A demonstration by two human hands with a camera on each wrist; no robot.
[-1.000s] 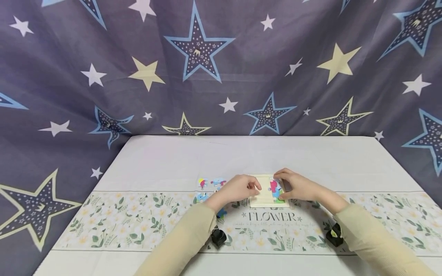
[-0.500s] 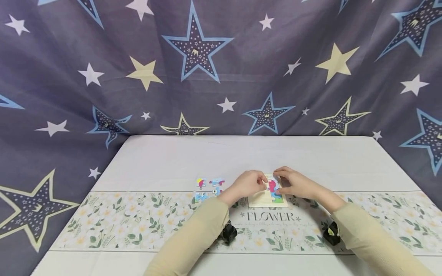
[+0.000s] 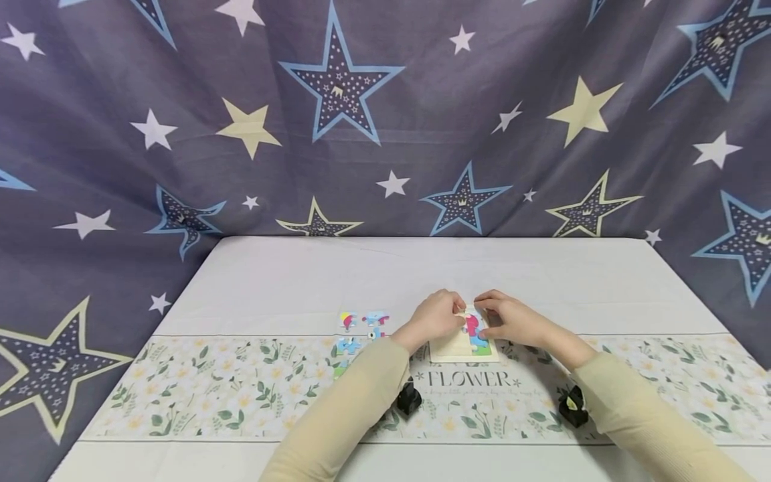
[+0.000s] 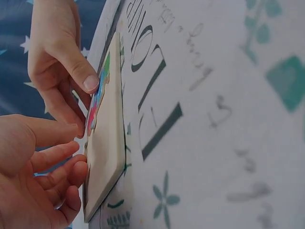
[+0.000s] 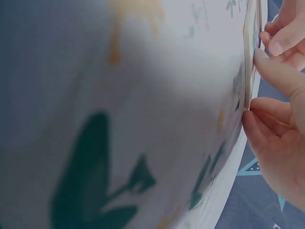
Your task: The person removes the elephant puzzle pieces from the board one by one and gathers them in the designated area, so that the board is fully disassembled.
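Observation:
A pale wooden puzzle tray point(image 3: 448, 349) lies on the table, with coloured jigsaw pieces point(image 3: 480, 346) along its right side; its left part shows bare wood. My right hand point(image 3: 508, 321) grips the tray's right side. In the right wrist view its thumb point(image 5: 267, 67) lies on top and its other fingers point(image 5: 251, 125) are at the edge. My left hand point(image 3: 436, 316) reaches over the tray's far part, fingers loosely bent beside the pieces. The left wrist view shows these fingers point(image 4: 71, 167) near the tray's edge, with no piece visible in them.
Several loose jigsaw pieces point(image 3: 348, 345) lie left of the tray, partly behind my left sleeve point(image 3: 355, 402). A printed floral band point(image 3: 241, 388) crosses the white tablecloth point(image 3: 289, 281). Black wrist cameras point(image 3: 408, 399) sit below both forearms. A starry curtain point(image 3: 409, 147) hangs behind.
My left hand has moved right and farther away across the tray, towards the pieces in it. My right hand stays at the tray's right side. More loose pieces show at the left.

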